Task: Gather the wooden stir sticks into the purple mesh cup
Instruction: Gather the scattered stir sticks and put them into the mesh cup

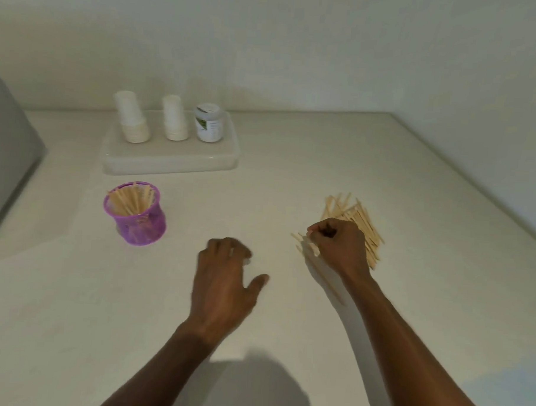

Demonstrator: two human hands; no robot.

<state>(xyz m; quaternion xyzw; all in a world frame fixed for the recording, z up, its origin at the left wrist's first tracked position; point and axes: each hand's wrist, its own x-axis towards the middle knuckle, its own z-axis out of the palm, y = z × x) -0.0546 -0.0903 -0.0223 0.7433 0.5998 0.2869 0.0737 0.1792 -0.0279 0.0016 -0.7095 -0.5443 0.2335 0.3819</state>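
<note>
Fingers (320,232) of the right hand (340,246) are curled, and a few wooden stir sticks (322,275) are gripped in them at the near left edge of the loose pile (362,225), which is spread on the white counter (292,179) at the right. The left hand (223,283) is held low over the counter, its fingers loosely bent, thumb out, nothing gripped. The purple mesh cup (137,218) is stood upright at the left, well apart from the pile, with sticks leaning inside. Farther back, two paper cup stacks (132,117) and a jar (209,123) are set on a tray (170,161).
</note>
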